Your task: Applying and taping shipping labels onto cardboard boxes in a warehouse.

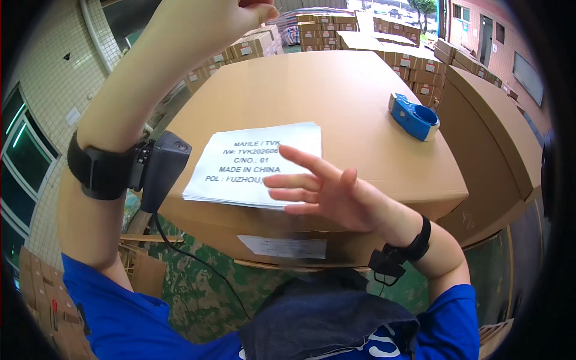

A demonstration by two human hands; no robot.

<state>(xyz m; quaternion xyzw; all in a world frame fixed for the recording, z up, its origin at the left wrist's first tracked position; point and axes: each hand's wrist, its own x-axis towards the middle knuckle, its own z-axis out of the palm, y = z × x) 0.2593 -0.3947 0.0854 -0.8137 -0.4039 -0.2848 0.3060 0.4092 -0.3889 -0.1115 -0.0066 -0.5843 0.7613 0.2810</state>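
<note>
Thin stack of white printed paper sheets [252, 165] on large brown cardboard carton [360, 114]: light, floppy, likely slippery; lift by edge. Right hand [327, 192] spread open, empty, hovering over stack's near corner. Left hand [210, 24] raised, closure unclear.

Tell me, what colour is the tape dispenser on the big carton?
Blue; the tape dispenser shows clearly in the head view.

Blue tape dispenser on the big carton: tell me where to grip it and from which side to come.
Grip the blue tape dispenser across its two flat side walls, probably best coming from above with the right hand. It lies flat near the far right edge of the large cardboard carton, with bare cardboard all around and its open round end facing the carton's edge. A push from the left could slide it off.
</note>
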